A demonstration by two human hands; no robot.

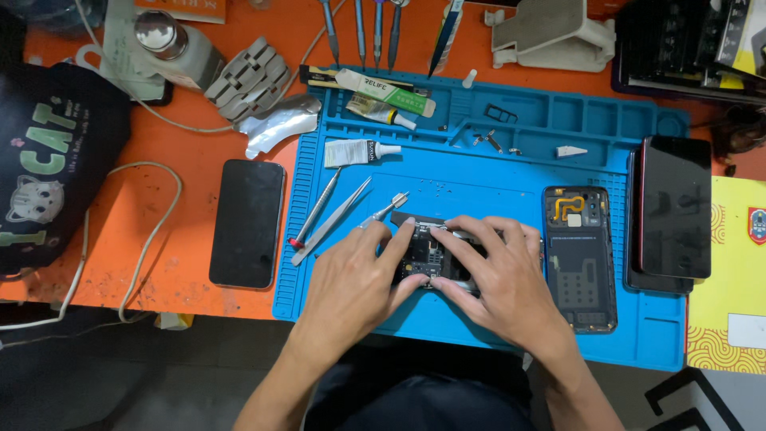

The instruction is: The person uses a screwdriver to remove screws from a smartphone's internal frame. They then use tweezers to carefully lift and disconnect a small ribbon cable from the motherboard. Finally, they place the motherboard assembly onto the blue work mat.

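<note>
Both hands meet over the opened phone (427, 254), which lies near the middle of the blue mat (479, 335). Left hand (355, 283) grips the phone's left edge, fingers curled onto the exposed board; right hand (503, 279) clamps the right edge, fingertips pressing on top. Just right of the phone on the mat lies a back cover (581, 259). Left of it on the mat rest tweezers (331, 221) and a spudger (315, 209). Off the mat's left edge sits a dark phone (248, 223).

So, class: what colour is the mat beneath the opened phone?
Blue mat, on an orange table; head view.
</note>
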